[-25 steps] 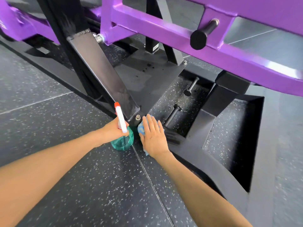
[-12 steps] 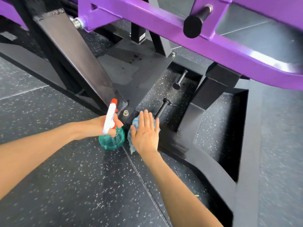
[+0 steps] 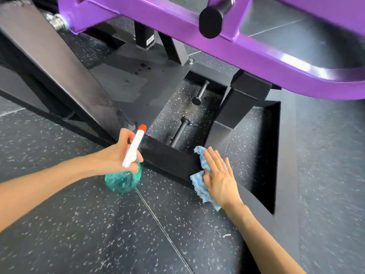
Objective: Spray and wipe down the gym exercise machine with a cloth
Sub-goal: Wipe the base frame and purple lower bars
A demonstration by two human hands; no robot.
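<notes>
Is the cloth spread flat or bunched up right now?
Loosely crumpled: the cloth shows wrinkled folds around the flat right hand pressing it on the black frame bar.

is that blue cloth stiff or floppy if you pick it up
Probably floppy: the cloth folds over the edge of the black frame bar under the right hand. Likely light and thin, since its free edges look crumpled.

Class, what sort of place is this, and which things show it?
Most likely a gym: a purple machine frame, black weight pegs and a speckled rubber floor.
</notes>
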